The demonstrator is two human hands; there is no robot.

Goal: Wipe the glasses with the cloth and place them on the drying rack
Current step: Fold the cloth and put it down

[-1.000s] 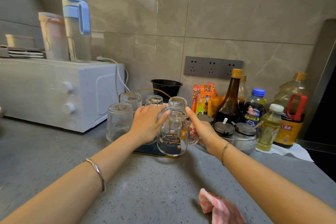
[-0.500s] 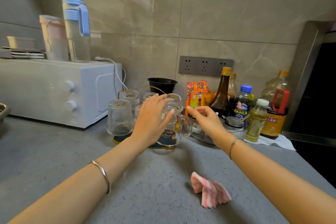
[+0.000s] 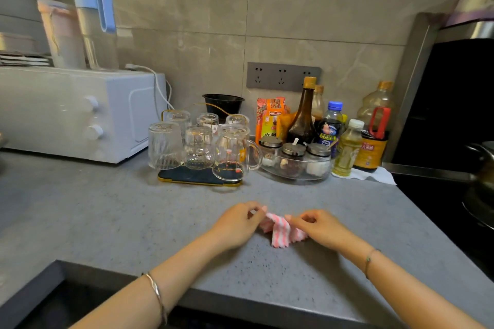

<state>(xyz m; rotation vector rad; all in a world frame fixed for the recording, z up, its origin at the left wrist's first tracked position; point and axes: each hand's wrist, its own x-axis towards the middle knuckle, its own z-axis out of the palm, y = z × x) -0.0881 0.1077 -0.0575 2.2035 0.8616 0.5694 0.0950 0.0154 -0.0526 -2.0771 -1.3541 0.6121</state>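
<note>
Each hand — left hand (image 3: 236,226), right hand (image 3: 322,227) — pinches the striped, crumpled cloth (image 3: 280,231).

Cloth (image 3: 280,232) pink-white striped; countertop (image 3: 133,222) speckled grey; drying rack (image 3: 192,177) dark, gold-rimmed.

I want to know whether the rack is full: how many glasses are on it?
6 glasses: front row ribbed tumbler, small glass, handled mug; three behind. More may be hidden.

You are facing grey tiled wall (image 3: 307,2), dark socket strip (image 3: 283,76) sitting low; speckled grey counter (image 3: 112,222) running below, light glaring off tiles.
</note>
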